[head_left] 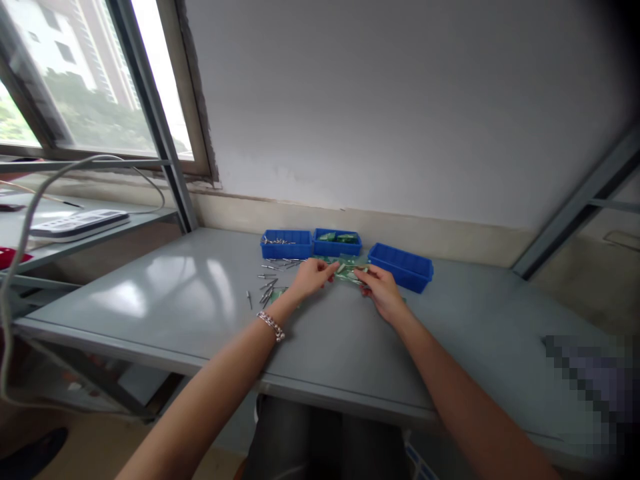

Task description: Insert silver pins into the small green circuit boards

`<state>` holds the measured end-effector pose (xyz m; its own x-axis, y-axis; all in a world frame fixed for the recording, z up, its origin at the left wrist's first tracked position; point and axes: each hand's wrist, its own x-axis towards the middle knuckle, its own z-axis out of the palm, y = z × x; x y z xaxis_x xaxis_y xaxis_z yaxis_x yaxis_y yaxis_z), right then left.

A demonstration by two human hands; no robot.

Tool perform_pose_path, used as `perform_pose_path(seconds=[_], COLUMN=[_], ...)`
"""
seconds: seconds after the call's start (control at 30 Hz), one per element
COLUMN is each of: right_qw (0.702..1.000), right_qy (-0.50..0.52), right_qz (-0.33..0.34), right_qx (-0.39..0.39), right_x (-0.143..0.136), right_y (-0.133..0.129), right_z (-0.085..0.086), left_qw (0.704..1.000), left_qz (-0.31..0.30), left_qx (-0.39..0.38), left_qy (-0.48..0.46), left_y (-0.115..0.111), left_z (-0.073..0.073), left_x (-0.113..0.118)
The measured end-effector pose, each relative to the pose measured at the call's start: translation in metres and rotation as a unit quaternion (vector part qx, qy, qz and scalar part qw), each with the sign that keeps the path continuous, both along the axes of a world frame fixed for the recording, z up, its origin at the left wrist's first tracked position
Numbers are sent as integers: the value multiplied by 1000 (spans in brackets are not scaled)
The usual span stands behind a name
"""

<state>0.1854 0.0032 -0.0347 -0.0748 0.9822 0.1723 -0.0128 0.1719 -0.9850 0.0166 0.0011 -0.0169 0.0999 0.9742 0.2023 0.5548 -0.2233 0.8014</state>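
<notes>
Both my hands meet over the far middle of the grey table [165, 293]. My left hand [313, 277], with a bead bracelet on its wrist, and my right hand [379, 288] both pinch a small green circuit board [350, 271] between them, just in front of the bins. Several loose metal rivets [273, 273] lie scattered left of my left hand. Another green board [278, 292] lies partly hidden under my left wrist.
Three blue bins line the wall: the left bin [286, 244] holds rivets, the middle bin [337, 243] holds green boards, the right bin [401, 267] looks empty. A power strip [75, 223] with a grey cable sits on a shelf at left, under a window.
</notes>
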Motion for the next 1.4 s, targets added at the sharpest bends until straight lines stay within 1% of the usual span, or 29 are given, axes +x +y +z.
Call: perform_pose_path(seconds=[0.07, 0.1, 0.17, 0.23, 0.3, 0.37, 0.4, 0.53, 0.67, 0.73, 0.9, 1.0, 1.1, 1.3, 1.4], right_qw=[1000, 1000, 999, 998, 995, 992, 990, 981, 976, 980, 999, 999, 998, 997, 996], right_qy=[2, 2, -12, -39, -69, -92, -101, -123, -117, -106, -30, 25, 36, -38, -52], right_qz=[-1, -4, -14, -18, -11, -4, -2, 22, 40, 40, 20, 30, 41, 75, 65], right_qx=[2, 7, 28, 52, 71, 88, 98, 148, 179, 162, 33, -5, -17, 4, 17], right_x=[0, 0, -1, -1, -1, -1, -1, 1, 1, 1, 1, 0, -1, -1, 1], right_y=[0, 1, 1, 1, 0, -1, -1, -2, -1, 0, 2, 2, 2, 0, 1], right_z=[0, 0, -1, 0, 0, 1, 2, 5, 5, 4, 0, -1, 0, -2, -4], left_qw=[999, 998, 988, 964, 933, 910, 904, 896, 899, 904, 920, 930, 939, 948, 954], left_qz=[13, 7, -25, -71, -117, -143, -149, -153, -150, -139, -118, -117, -117, -134, -134], left_qx=[-22, -44, -114, -195, -261, -293, -299, -290, -241, -224, -205, -191, -171, -137, -134], left_qy=[-19, -42, -101, -165, -218, -254, -266, -301, -335, -336, -312, -291, -273, -254, -234], left_y=[0, 1, 1, 2, 2, 1, 1, -3, -6, -4, -2, -4, -4, -3, -6], left_z=[2, 4, 5, 6, 6, 7, 7, 9, 8, 6, 3, 4, 4, 0, 3], left_x=[-1, -2, -3, -5, -6, -7, -7, -6, -4, -4, -2, -1, -1, -1, 0])
